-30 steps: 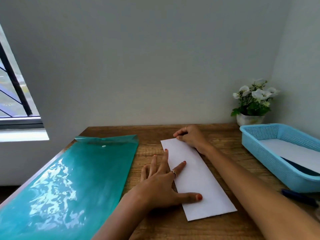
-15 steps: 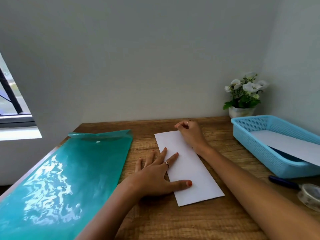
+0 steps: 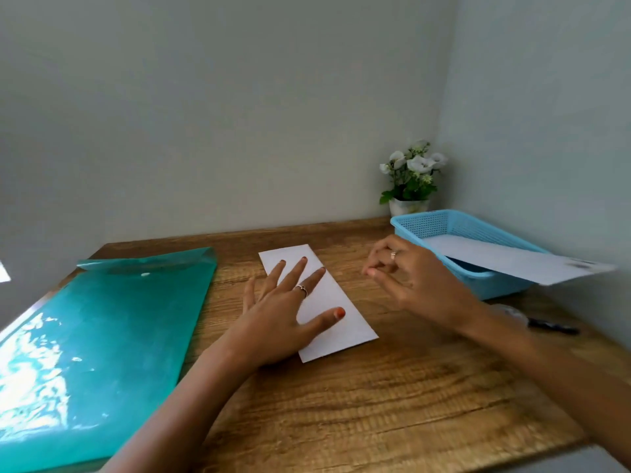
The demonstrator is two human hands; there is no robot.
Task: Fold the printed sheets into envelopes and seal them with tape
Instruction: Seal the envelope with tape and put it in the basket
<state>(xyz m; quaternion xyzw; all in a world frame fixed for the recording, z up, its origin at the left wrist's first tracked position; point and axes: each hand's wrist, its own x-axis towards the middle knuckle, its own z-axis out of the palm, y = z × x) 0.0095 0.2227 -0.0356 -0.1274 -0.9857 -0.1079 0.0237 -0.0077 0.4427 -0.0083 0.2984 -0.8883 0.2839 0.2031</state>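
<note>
A folded white sheet [image 3: 336, 303] lies as a long narrow strip on the wooden table [image 3: 358, 404]. My left hand [image 3: 283, 312] presses flat on it with spread straight fingers. My right hand [image 3: 409, 281] hovers to the right of the sheet, off the paper, fingers loosely curled and holding nothing. More white sheets [image 3: 512, 259] lie in a blue basket [image 3: 440, 221] at the right, one sticking out over its rim. A tape roll [image 3: 512, 310] shows partly behind my right forearm.
A large teal plastic folder [image 3: 102, 339] covers the left of the table. A potted white-flowered plant [image 3: 411, 182] stands in the back corner. A dark pen [image 3: 553, 327] lies near the right edge. Walls close the back and right.
My right hand has lifted off the sheet's far end and moved right and nearer. My left hand has slid further up the sheet. The camera has tilted, so the scene sits lower.
</note>
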